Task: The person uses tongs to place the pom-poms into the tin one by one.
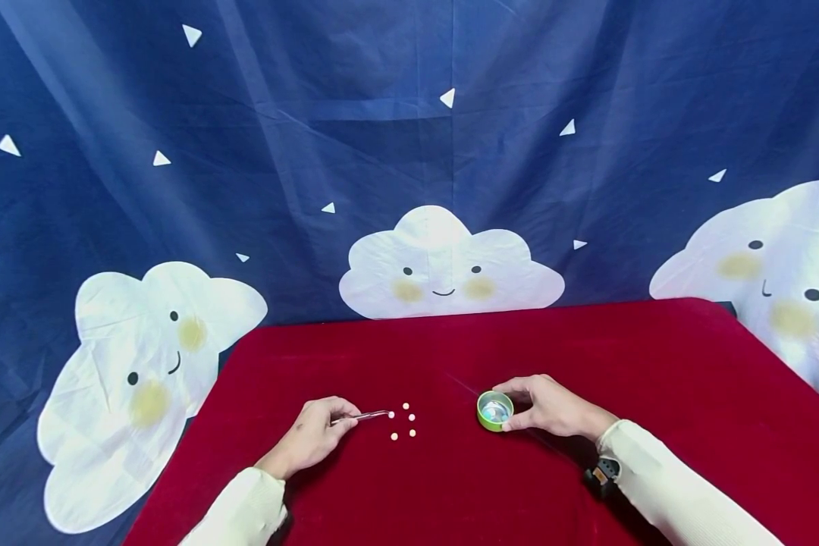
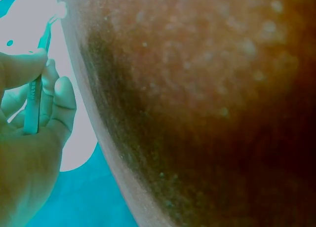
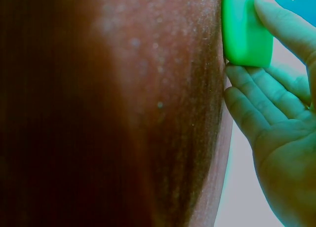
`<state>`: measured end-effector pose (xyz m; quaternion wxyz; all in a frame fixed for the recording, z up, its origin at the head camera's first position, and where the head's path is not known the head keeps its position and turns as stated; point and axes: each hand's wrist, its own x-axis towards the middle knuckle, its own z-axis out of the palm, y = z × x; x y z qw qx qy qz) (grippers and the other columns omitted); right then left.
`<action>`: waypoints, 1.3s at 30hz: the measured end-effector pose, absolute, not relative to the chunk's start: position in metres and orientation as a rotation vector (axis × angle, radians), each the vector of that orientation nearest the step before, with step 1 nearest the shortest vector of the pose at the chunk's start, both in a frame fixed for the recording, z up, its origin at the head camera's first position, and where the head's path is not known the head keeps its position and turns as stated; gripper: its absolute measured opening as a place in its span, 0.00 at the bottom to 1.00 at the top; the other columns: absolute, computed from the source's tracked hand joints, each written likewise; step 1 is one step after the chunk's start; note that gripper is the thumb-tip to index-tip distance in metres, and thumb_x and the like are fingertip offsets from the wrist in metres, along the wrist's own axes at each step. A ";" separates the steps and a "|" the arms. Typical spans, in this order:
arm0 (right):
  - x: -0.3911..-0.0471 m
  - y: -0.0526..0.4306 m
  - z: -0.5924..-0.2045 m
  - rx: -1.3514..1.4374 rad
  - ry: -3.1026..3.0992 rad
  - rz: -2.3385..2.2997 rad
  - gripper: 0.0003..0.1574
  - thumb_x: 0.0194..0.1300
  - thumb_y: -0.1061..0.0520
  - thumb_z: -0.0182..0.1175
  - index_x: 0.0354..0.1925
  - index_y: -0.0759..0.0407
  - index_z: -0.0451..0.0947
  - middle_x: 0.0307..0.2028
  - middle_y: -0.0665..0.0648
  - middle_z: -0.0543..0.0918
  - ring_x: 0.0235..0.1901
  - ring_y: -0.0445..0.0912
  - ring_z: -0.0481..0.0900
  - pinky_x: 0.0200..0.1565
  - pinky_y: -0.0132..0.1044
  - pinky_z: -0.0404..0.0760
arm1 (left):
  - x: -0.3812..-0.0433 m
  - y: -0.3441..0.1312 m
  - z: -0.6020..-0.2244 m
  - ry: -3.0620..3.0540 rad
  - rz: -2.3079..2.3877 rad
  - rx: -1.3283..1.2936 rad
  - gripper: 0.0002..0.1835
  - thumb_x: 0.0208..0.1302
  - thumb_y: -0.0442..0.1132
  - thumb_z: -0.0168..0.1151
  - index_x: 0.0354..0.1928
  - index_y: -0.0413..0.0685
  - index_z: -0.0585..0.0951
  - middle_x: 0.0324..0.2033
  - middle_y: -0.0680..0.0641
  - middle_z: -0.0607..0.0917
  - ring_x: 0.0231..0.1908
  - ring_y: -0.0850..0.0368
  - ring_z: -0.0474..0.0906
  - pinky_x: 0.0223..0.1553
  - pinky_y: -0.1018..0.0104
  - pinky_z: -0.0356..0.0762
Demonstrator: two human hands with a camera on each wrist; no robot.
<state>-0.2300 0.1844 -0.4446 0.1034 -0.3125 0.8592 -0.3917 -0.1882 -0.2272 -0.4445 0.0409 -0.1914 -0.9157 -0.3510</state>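
My left hand [image 1: 310, 436] pinches a pair of metal tweezers [image 1: 367, 416] between thumb and fingers, tips pointing right. A small white ball [image 1: 391, 415] sits at the tips; whether it is clasped or only touched I cannot tell. In the left wrist view the tweezers [image 2: 33, 103] lie across the curled fingers, and a pale blurred blob shows at their end. Several more white balls [image 1: 412, 433] lie just right of the tips. With thumb and fingers, my right hand [image 1: 556, 407] grips the sides of a small round green tin [image 1: 484, 423], upright on the cloth, its silvery inside facing up.
A red cloth [image 1: 450, 485] covers the table. Behind it hangs a blue curtain [image 1: 382, 152] with white clouds and triangles. A dark device [image 1: 602, 472] is strapped at the right wrist. Cloth fills much of both wrist views.
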 end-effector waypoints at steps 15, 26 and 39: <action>-0.229 0.184 -0.445 -0.935 2.534 -1.169 0.35 0.54 0.55 0.76 0.57 0.67 0.78 0.48 0.54 0.85 0.47 0.45 0.83 0.51 0.36 0.80 | -0.192 -0.218 -0.436 -2.776 -1.131 -0.571 0.07 0.62 0.30 0.69 0.37 0.50 0.86 0.32 0.58 0.84 0.30 0.65 0.73 0.34 0.71 0.74; -0.230 0.184 -0.446 -0.924 2.515 -1.174 0.35 0.55 0.55 0.76 0.58 0.67 0.78 0.48 0.54 0.85 0.46 0.44 0.83 0.51 0.34 0.79 | -0.196 -0.207 -0.433 -2.730 -1.192 -0.625 0.06 0.62 0.30 0.69 0.37 0.49 0.86 0.32 0.56 0.84 0.30 0.64 0.74 0.33 0.70 0.74; -0.229 0.185 -0.446 -0.938 2.504 -1.192 0.34 0.55 0.55 0.76 0.57 0.67 0.78 0.47 0.53 0.85 0.47 0.45 0.83 0.51 0.35 0.79 | -0.197 -0.196 -0.433 -2.718 -1.211 -0.643 0.07 0.61 0.30 0.69 0.38 0.50 0.87 0.32 0.57 0.84 0.29 0.64 0.73 0.33 0.70 0.74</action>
